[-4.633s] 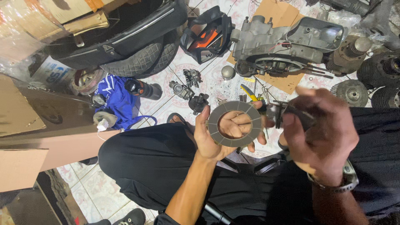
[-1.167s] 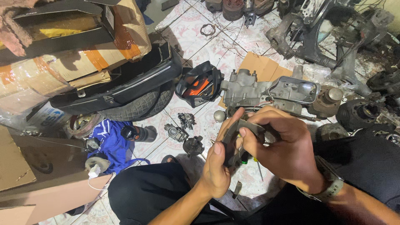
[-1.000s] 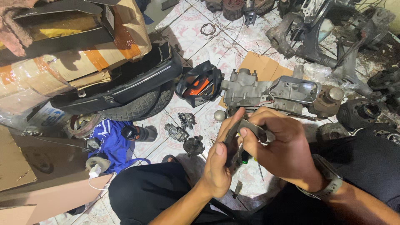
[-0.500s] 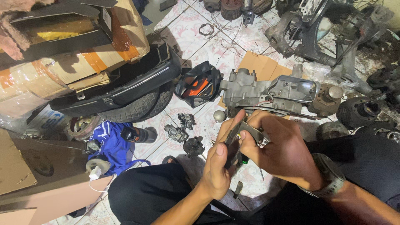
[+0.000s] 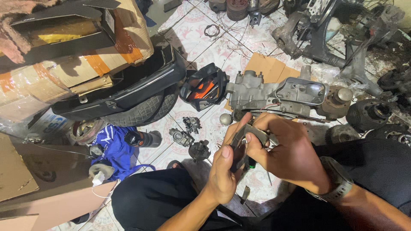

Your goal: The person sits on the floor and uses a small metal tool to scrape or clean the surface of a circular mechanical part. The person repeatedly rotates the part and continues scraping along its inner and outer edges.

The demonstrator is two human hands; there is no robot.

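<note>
I sit on a tiled floor with both hands raised in front of me. My left hand (image 5: 226, 167) grips a flat grey ring-shaped metal plate (image 5: 239, 137), seen nearly edge-on. My right hand (image 5: 287, 150), a watch on its wrist, pinches the same plate at its top edge with thumb and fingers. A green-handled tool (image 5: 251, 162) shows just below the hands. Most of the plate is hidden between my palms.
A grey engine casing (image 5: 274, 92) lies on cardboard ahead. An orange and black helmet-like part (image 5: 203, 87), a tyre (image 5: 143, 109), a blue cloth (image 5: 113, 147), small carburettor parts (image 5: 182, 137) and taped cardboard boxes (image 5: 72, 55) lie around. More engine parts stand at right.
The ring plate, earlier held face-on and flat, is now turned edge-on between both hands. My head has tilted so more of the floor ahead shows.
</note>
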